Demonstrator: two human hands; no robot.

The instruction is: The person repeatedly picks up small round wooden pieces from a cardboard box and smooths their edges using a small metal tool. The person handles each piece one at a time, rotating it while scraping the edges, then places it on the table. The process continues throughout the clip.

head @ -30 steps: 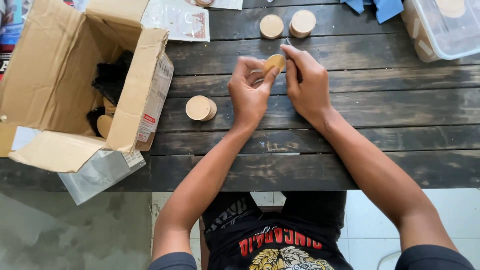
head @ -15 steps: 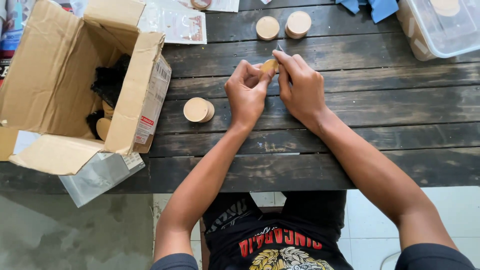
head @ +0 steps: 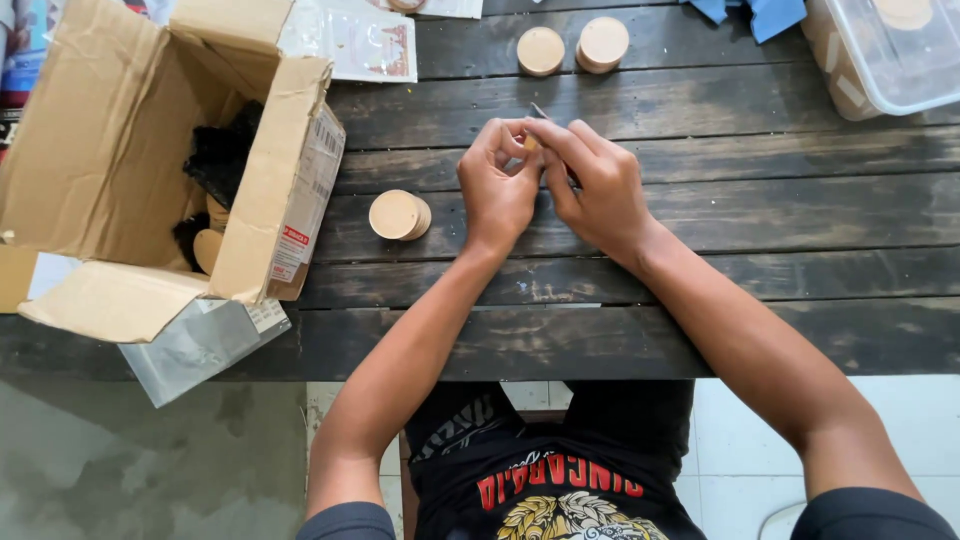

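We see both hands meeting over the middle of a dark wooden table [head: 760, 215]. The left hand [head: 497, 185] and the right hand [head: 597, 185] have their fingertips pressed together around a small tan wooden piece [head: 531, 143], which is pinched between them and mostly hidden. A thin dark tool tip [head: 540, 111] pokes out just beyond the right hand's fingers; we cannot tell what it is.

Around the hands, 1 round wooden disc [head: 399, 215] lies just left of the left hand, and 2 more wooden discs [head: 573, 47] sit side by side farther away, near the far edge. A printed plastic packet [head: 358, 40] lies at far left, and a blue cloth [head: 752, 12] at far right.

At the left, an open cardboard box [head: 95, 150] lies tipped on its side, with black stuff and a few tan wooden pieces inside. At the far right corner, a clear plastic tub [head: 885, 55] holds something round and tan.
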